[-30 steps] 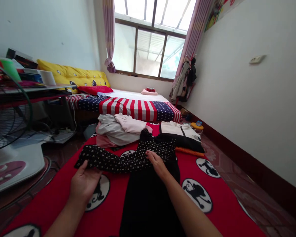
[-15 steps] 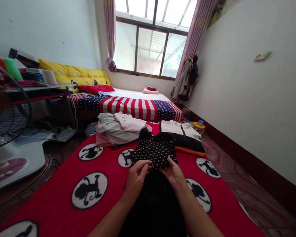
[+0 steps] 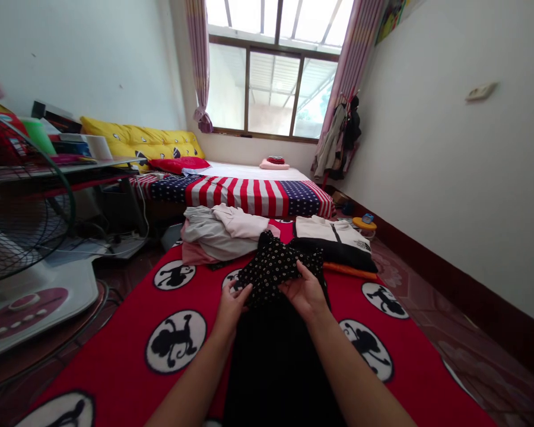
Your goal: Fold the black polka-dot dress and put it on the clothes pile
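A black garment with small white dots [image 3: 271,267] lies in front of me on a red blanket [image 3: 129,332] printed with black monkeys in white circles. My left hand [image 3: 232,305] pinches its near left edge between thumb and fingers. On the near right side, my right hand [image 3: 306,292] grips the dotted cloth, thumb on top and fingers beneath. Plain black fabric [image 3: 280,362] runs from the dotted part toward me between my forearms; whether it is one piece with it I cannot tell.
Behind the garment lie a pile of grey and pale pink clothes [image 3: 222,231] and a folded white-and-black jacket [image 3: 336,240] over something orange. Farther back stands a bed with a striped, starred cover [image 3: 240,194]. A fan [image 3: 24,196] and a cluttered desk [image 3: 102,163] are at left.
My left hand has shifted left along the garment's near edge. The right hand has moved slightly up and inward, and the dotted cloth is now skewed. The view has tilted a little.
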Tool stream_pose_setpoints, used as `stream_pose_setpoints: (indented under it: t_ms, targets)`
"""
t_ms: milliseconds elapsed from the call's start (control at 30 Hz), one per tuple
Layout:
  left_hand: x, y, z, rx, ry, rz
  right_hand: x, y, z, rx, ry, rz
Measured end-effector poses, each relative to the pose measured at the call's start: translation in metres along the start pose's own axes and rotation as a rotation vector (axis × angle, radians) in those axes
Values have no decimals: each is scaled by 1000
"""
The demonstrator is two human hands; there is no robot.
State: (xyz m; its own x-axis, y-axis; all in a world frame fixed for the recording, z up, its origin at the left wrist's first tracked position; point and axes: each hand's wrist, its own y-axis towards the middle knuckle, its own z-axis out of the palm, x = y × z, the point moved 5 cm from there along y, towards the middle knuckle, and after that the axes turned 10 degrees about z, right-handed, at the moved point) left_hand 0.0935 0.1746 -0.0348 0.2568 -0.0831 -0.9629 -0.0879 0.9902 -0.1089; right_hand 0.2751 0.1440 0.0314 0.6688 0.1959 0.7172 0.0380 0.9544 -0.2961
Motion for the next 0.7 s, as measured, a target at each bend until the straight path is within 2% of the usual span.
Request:
stream_pose_setpoints:
  t_ms: [67, 133, 200, 267, 300, 367, 467, 533, 567, 633, 700]
  targets:
    - [-3, -1, 1, -22, 0, -12, -2, 6, -17, -168, -284, -16]
    - [-7, -1, 1, -40, -36, -9, 1, 5, -34, -391, -561, -115]
    - [-11, -1, 0, -57, -91, 32, 9, -6, -42, -602, -785, -361]
    - [-14, -1, -2, -69, -132, 80, 15, -21, -36, -728, -993, -651]
    - [-15, -2, -2, -70, -145, 96, 14, -27, -29, -741, -1087, -761]
    - [-16, -4, -1, -58, -158, 103, 8, -33, -14, -648, -1203, -842]
    - [-22, -12, 6, -12, -174, 122, -11, -32, 8, -360, -1304, -753]
    - [-33, -21, 16, 68, -219, 164, -21, -31, 21, -219, -1344, -685]
    - [-41, -26, 24, 128, -251, 193, -22, -31, 24, -204, -1349, -668]
    - [-59, -36, 39, 255, -307, 264, -12, -31, 23, -282, -1288, -682]
    - [-74, -42, 50, 330, -300, 340, 12, -28, 12, -406, -1069, -719]
